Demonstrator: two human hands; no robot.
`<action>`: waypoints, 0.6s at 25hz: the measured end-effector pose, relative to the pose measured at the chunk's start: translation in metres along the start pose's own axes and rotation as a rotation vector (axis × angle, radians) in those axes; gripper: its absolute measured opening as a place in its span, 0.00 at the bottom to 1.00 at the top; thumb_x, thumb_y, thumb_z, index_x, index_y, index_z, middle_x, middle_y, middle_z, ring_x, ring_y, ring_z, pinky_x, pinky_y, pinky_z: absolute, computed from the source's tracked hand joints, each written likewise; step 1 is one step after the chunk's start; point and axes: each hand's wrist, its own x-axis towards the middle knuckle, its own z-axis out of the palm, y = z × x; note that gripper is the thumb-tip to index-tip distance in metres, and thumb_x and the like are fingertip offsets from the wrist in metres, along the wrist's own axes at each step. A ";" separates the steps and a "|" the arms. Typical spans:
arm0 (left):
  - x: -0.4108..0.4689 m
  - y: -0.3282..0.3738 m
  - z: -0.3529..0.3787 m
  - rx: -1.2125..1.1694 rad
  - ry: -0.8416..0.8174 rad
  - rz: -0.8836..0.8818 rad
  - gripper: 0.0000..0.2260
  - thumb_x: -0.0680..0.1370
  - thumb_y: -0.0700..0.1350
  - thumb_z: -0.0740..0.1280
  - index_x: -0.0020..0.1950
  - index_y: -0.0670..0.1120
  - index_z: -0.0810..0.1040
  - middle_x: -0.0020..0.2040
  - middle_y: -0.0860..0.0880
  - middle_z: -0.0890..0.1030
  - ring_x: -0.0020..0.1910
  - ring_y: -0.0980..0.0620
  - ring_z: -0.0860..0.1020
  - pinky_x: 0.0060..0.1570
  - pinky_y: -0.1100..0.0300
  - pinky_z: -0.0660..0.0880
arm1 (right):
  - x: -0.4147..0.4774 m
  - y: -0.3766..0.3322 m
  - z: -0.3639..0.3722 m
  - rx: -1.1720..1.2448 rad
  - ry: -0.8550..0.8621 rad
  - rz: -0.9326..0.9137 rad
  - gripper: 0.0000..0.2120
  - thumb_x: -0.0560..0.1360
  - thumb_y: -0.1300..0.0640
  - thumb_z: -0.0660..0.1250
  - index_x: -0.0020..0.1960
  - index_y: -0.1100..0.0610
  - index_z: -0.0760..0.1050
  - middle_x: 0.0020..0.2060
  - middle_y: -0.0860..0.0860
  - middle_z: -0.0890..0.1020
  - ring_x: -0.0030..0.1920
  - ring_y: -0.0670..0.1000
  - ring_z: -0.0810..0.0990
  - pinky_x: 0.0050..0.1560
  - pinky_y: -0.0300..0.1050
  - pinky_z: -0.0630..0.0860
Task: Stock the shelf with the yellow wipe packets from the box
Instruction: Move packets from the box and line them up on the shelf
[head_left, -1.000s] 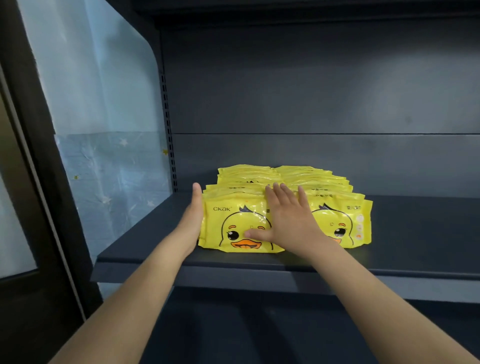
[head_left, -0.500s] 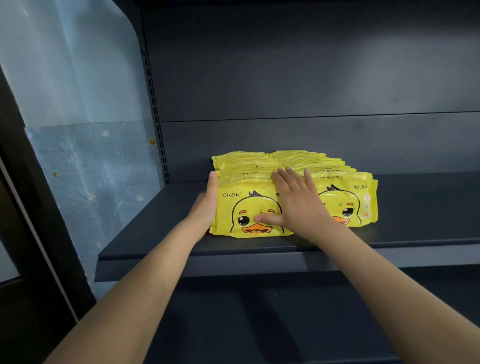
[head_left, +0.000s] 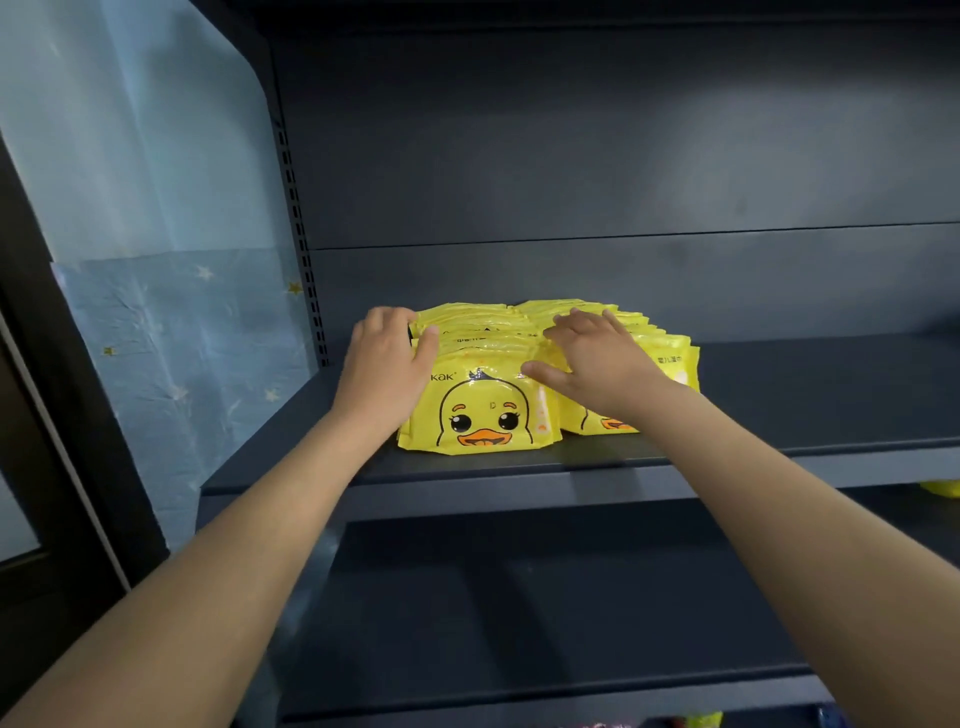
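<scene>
Yellow wipe packets with a duck face stand in two rows on the dark shelf (head_left: 779, 395): a left row (head_left: 488, 410) and a right row (head_left: 670, 353). My left hand (head_left: 387, 364) grips the left row from its left side, thumb over the packet tops and fingers curled round the far end. My right hand (head_left: 597, 364) lies on top of the packets where the two rows meet, fingers spread and fairly straight, thumb touching the front left packet. The box is not in view.
The shelf board runs bare to the right of the packets. A lower shelf (head_left: 519, 597) lies below, with one yellow packet (head_left: 943, 488) at the right edge. A perforated upright (head_left: 297, 218) and a blue starry sheet (head_left: 156, 338) border the left.
Both hands moved up and back from the front packets onto the row tops. My left hand now wraps the left row's side. The left front packet's face is uncovered.
</scene>
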 end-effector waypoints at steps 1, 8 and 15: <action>0.000 0.009 -0.006 0.025 -0.043 0.051 0.19 0.80 0.51 0.56 0.66 0.41 0.69 0.66 0.43 0.70 0.66 0.45 0.66 0.64 0.54 0.62 | -0.004 0.006 -0.008 0.026 0.027 0.007 0.29 0.78 0.39 0.55 0.71 0.58 0.65 0.72 0.55 0.66 0.73 0.55 0.59 0.73 0.51 0.53; -0.026 0.067 -0.031 0.417 -0.237 0.248 0.19 0.80 0.51 0.58 0.68 0.44 0.68 0.67 0.46 0.69 0.68 0.48 0.64 0.65 0.51 0.66 | -0.045 0.054 -0.051 0.053 0.019 -0.005 0.23 0.78 0.44 0.58 0.65 0.59 0.70 0.63 0.55 0.74 0.65 0.56 0.69 0.61 0.52 0.69; -0.065 0.134 -0.039 0.531 -0.268 0.129 0.18 0.80 0.52 0.57 0.67 0.46 0.68 0.66 0.47 0.70 0.66 0.48 0.66 0.61 0.50 0.69 | -0.093 0.105 -0.078 0.090 -0.052 -0.042 0.23 0.78 0.45 0.59 0.65 0.59 0.70 0.62 0.56 0.75 0.62 0.57 0.72 0.59 0.53 0.73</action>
